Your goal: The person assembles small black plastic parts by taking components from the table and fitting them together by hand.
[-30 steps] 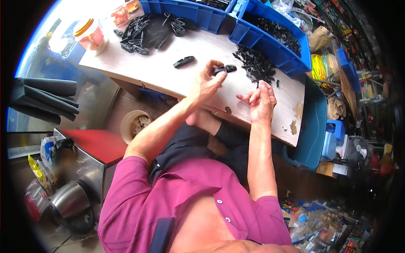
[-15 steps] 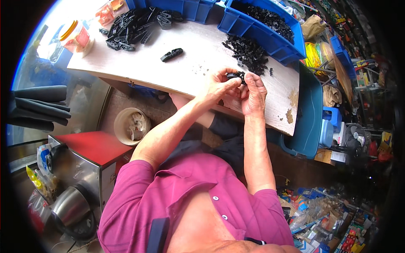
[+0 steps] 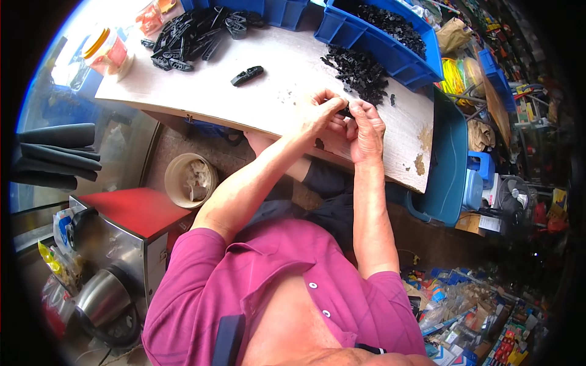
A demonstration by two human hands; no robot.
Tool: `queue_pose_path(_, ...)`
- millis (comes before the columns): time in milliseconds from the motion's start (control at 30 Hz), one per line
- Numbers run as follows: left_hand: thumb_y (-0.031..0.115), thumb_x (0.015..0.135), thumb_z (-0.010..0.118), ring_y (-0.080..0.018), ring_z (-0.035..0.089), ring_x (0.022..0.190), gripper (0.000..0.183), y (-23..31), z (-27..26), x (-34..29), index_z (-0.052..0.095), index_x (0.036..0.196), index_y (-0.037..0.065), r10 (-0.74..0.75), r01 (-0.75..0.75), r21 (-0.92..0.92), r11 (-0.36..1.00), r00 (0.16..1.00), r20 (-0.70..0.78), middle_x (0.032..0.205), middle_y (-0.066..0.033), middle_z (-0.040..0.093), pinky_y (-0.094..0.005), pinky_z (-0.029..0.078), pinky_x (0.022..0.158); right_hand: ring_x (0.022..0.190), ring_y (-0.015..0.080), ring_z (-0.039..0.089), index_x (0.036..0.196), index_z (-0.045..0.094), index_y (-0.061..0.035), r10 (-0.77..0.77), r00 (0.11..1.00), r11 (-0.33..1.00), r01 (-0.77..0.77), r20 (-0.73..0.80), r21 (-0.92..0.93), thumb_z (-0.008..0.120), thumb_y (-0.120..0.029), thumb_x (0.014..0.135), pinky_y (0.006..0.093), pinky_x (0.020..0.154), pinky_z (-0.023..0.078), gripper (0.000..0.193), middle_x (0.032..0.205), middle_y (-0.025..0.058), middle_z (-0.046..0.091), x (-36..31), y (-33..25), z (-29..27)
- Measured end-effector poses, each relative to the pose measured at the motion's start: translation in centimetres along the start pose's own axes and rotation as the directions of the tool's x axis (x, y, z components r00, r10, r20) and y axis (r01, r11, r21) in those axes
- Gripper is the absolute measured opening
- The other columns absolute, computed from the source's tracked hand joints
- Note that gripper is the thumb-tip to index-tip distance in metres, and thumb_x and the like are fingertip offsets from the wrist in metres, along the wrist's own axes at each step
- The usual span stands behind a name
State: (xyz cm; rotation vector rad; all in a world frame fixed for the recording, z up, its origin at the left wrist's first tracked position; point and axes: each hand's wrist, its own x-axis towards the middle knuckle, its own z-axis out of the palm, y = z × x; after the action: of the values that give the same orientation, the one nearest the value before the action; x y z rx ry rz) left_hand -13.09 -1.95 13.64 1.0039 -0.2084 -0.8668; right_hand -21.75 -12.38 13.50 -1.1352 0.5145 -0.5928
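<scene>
Above the table's near edge, my left hand (image 3: 321,114) and my right hand (image 3: 367,129) meet, fingertips closed on a small black plastic part (image 3: 346,111). Most of that part is hidden behind the fingers. Just beyond my hands lies a heap of small black clips (image 3: 360,70). A single long black plastic piece (image 3: 247,75) rests by itself on the pale table (image 3: 201,91), left of my hands. Farther left, at the back, is a pile of similar long black pieces (image 3: 189,39).
A blue bin (image 3: 378,58) full of small black parts stands at the back right, another blue bin (image 3: 284,15) beside it. A lidded jar (image 3: 107,53) is at the left end. Below are a white bucket (image 3: 174,183) and a teal bin (image 3: 444,158).
The black part between my hands has turned and now shows much less; before, it lay crosswise in view. My fingers have drawn closer around it.
</scene>
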Motion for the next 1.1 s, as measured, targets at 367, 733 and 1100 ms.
queue_pose_path(367, 0.008, 0.086, 0.062, -0.0092, 0.059, 0.051, 0.007, 0.9, 0.0, -1.1, 0.063, 0.086, 0.001, 0.005, -0.004, 0.022, 1.0, 0.999, -0.048, 0.072, -0.005, 0.063, -0.0223, 0.051, 0.05, 0.044, 0.0053, 0.041, 0.085, 0.065, -0.0045, -0.018, 1.0, 0.981, 0.022, 0.024, -0.193, 0.065, -0.025, 0.087, 0.0216, 0.04, 0.032, 0.02, 0.06, -0.0038, 0.051, -0.5, 0.4, 0.1)
queue_pose_path(733, 0.027, 0.086, 0.065, -0.0302, 0.063, 0.092, 0.032, 2.2, -2.1, 4.7, 0.066, 0.115, 0.015, 0.682, -0.342, 0.897, 0.279, 0.729, 0.065, 0.101, -0.0126, 0.067, -0.0407, 0.05, 0.081, 0.041, 0.0177, 0.051, 0.067, 0.052, -0.0114, 0.098, 0.993, 0.984, -0.087, -0.065, 0.156, 0.06, -0.024, 0.091, 0.0444, 0.046, 0.055, 0.028, 0.043, 0.0008, 0.039, -0.8, -0.5, -1.2)
queue_pose_path(1100, 0.017, 0.082, 0.058, -0.0313, 0.055, 0.097, 0.016, 2.7, -4.5, 10.7, 0.067, 0.094, 0.015, 0.564, -0.289, 0.901, -0.325, 0.705, 0.43, 0.094, -0.0119, 0.062, -0.0453, 0.046, 0.081, 0.044, 0.0248, 0.047, 0.086, 0.053, -0.0046, 0.054, 0.731, 0.992, 0.04, -0.68, 0.121, 0.057, -0.041, 0.089, 0.0596, 0.069, 0.055, 0.037, 0.046, 0.0083, 0.039, 1.6, -7.1, -11.1)
